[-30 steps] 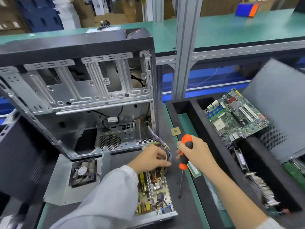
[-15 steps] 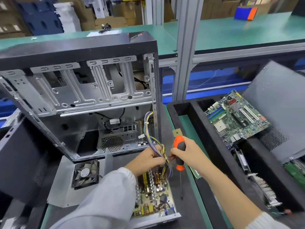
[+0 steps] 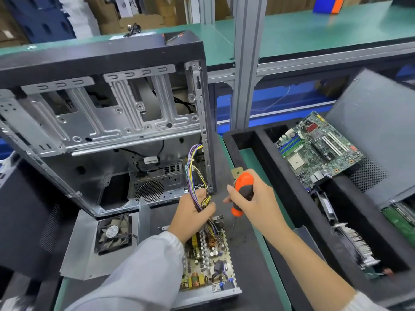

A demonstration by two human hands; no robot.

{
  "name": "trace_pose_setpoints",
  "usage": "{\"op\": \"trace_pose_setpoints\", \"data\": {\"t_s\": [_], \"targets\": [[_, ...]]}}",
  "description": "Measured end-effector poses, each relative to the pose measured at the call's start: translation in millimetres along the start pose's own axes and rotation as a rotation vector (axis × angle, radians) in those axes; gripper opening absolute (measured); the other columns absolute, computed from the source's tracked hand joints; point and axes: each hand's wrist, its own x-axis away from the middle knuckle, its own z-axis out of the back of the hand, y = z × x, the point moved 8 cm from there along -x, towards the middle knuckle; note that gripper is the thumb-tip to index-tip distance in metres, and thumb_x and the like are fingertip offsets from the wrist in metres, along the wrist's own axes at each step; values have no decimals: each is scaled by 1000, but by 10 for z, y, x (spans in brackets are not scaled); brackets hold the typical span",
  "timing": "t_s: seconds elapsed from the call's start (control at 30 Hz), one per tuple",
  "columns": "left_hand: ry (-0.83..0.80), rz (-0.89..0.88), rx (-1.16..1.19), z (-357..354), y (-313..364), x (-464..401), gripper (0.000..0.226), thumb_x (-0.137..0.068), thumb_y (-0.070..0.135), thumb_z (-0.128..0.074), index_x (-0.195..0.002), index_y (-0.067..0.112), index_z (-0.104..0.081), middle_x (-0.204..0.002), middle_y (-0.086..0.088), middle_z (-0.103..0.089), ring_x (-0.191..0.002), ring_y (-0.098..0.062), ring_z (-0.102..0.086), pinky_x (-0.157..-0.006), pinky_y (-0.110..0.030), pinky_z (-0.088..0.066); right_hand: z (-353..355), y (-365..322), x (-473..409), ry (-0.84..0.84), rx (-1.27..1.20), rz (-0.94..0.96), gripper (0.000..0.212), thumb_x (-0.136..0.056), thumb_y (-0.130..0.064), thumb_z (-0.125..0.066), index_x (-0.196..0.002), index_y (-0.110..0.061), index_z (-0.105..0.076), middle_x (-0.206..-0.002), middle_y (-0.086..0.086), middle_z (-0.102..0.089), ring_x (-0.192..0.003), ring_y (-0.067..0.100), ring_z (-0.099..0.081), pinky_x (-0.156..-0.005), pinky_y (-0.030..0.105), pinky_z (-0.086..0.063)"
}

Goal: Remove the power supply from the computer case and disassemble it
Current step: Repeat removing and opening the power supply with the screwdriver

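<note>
Power supply (image 3: 208, 254) sits opened up on the dark mat (image 3: 251, 265) at the near edge of the workbench, board with its capacitors and coils fully exposed, right in front of the stripped computer case (image 3: 101, 131) that stands upright behind it. Left hand (image 3: 190, 214) has its fingers curled round the wire bundle (image 3: 194, 173), purple and yellow leads mostly, which arches up out of the supply toward the right post of the case. Right hand (image 3: 251, 203) is wrapped tight round an orange and black screwdriver (image 3: 241, 194), shaft pointing down with the tip near the mat just right of the supply. The supply's metal cover (image 3: 83, 248) lies flat to the left with the black fan (image 3: 113, 232) on it. Over at the right side there's a black foam tray (image 3: 280, 187) with a green motherboard (image 3: 318, 149) propped in its far compartment, and a grey side panel (image 3: 377, 135) leaning beyond that. Small CPU chip (image 3: 237, 171) rests just behind the screwdriver handle
</note>
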Motion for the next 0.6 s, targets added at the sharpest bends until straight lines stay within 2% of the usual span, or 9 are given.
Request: {"op": "trace_pose_setpoints", "data": {"t_s": [0.13, 0.23, 0.33, 0.6], "targets": [[6, -4, 8, -11, -15, -1, 32, -79, 15, -56, -65, 5, -29, -61, -5, -26, -57, -17, -29, -58, -34, -28, 22, -45, 102, 75, -89, 56, 19, -88, -19, -66, -90, -11, -49, -70, 1, -71, -67, 3, -67, -64, 14, -50], [28, -25, -16, 0, -10, 9, 40, -87, 17, -61, -61, 14, -31, -56, 8, -27, -53, -10, -30, -56, -25, -28, 50, -34, 176, 107, -154, 94, 17, -89, -16, -66, -91, -12, -50, -72, -1, -71, -73, 12, -69, -70, 26, -54], [43, -46, -56, 6, -19, 7, 46, -91, 16, -63, -59, 21, -30, -54, 10, -27, -51, -6, -27, -53, -20, -24, 55, -10, 216, 121, -190, 109, 17, -88, -16, -66, -91, -14, -50, -74, -2, -70, -76, 18, -70, -72, 34, -56], [53, -29, -73, 13, -27, 13, 48, -91, 4, -61, -59, 20, -30, -54, 10, -26, -50, -5, -27, -52, -21, -25, 46, 8, 244, 115, -216, 133, 17, -88, -14, -67, -91, -14, -50, -73, 1, -69, -76, 14, -70, -72, 22, -54]]}}
